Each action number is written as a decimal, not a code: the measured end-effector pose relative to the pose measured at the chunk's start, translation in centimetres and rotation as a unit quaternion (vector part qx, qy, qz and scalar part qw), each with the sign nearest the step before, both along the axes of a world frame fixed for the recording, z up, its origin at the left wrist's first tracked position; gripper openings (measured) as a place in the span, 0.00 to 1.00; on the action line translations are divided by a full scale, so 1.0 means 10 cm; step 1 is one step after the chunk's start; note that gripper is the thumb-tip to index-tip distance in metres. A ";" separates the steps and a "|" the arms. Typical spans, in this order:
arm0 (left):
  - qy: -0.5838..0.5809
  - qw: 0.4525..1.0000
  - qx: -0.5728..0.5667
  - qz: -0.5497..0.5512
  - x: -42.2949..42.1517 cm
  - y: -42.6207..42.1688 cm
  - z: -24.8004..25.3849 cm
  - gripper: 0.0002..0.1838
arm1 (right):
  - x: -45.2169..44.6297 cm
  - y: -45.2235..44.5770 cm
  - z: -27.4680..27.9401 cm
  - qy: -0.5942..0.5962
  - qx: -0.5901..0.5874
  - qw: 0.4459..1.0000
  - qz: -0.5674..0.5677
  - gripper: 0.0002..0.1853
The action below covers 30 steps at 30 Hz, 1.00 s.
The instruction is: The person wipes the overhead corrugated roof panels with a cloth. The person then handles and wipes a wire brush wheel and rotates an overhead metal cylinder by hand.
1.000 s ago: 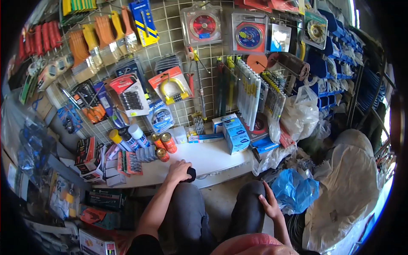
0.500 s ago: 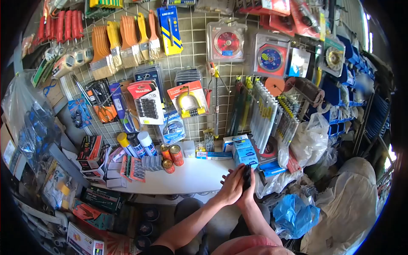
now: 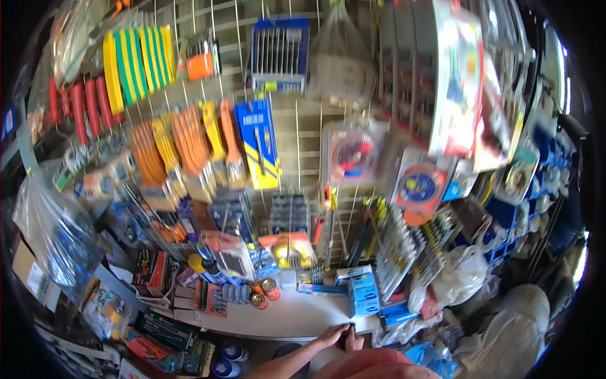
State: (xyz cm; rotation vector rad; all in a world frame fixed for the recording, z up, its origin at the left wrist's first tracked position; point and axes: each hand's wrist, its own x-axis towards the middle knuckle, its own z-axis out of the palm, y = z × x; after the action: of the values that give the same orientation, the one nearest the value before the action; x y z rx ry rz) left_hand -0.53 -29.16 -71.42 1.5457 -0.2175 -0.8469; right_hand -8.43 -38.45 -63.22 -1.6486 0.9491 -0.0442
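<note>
Low in the view, just in front of the white shelf's edge, my left hand and my right hand are close together. Between them is a small black object, with the fingers of both hands closed about it. Its kind is mostly hidden by the fingers. Beyond the hands, a bright patch shows on the white shelf. Nearest to them stands a stack of light-blue boxes.
A wire rack holds paint brushes, packaged cutting discs and drill bits. Orange-red cans stand on the shelf. Boxes sit at lower left; plastic bags lie at right.
The view has tilted upward, so the rack and shelf appear lower and more of the upper rack shows. My hands, still together around the black object, now sit lower in the view.
</note>
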 end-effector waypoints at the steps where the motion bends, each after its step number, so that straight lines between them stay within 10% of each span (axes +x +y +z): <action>1: 0.028 0.999 0.021 -0.006 -0.14 0.09 0.18 0.29 | -0.13 -0.04 -0.53 0.020 0.044 0.997 -0.052 0.29; 2: 0.057 0.997 0.043 -0.012 -0.28 0.17 0.39 0.29 | -0.25 -0.09 -1.04 0.037 0.086 0.990 -0.109 0.30; 9: 0.063 0.993 0.095 -0.032 -1.27 0.71 1.25 0.27 | -1.53 -0.09 2.16 0.083 -0.095 0.951 0.282 0.24; 11: -0.016 0.994 0.109 -0.026 -1.47 0.78 1.33 0.26 | -1.85 -0.07 1.89 -0.006 -0.350 0.872 0.343 0.24; 15: 0.072 0.992 0.102 0.013 -1.38 0.75 2.36 0.27 | -2.06 -0.29 1.56 0.044 -0.168 0.931 0.322 0.23; 19: 0.049 0.993 0.110 0.010 -1.34 0.54 3.30 0.24 | -2.26 -0.76 1.06 -0.130 -0.426 0.779 0.442 0.21; 20: 0.052 0.993 0.110 0.012 -1.36 0.49 3.40 0.24 | -2.27 -0.88 0.93 -0.149 -0.423 0.780 0.436 0.21; 22: 0.153 0.986 0.061 -0.003 -1.38 0.41 3.60 0.22 | -2.18 -1.05 0.91 -0.074 0.059 0.969 0.230 0.19; 26: -0.016 0.999 0.025 0.042 -1.56 0.37 3.35 0.18 | -2.00 -1.74 1.93 0.015 -0.106 0.921 0.376 0.21; 30: -0.071 0.992 0.098 -0.048 -1.51 0.46 3.99 0.34 | -1.89 -1.42 3.54 0.006 0.005 0.972 0.236 0.28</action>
State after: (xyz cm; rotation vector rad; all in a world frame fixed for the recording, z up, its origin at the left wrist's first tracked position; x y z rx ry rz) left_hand -15.63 -24.52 -31.47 1.7930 -0.3222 -0.8544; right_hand -27.37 -52.63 -27.86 -1.8280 0.5438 0.2922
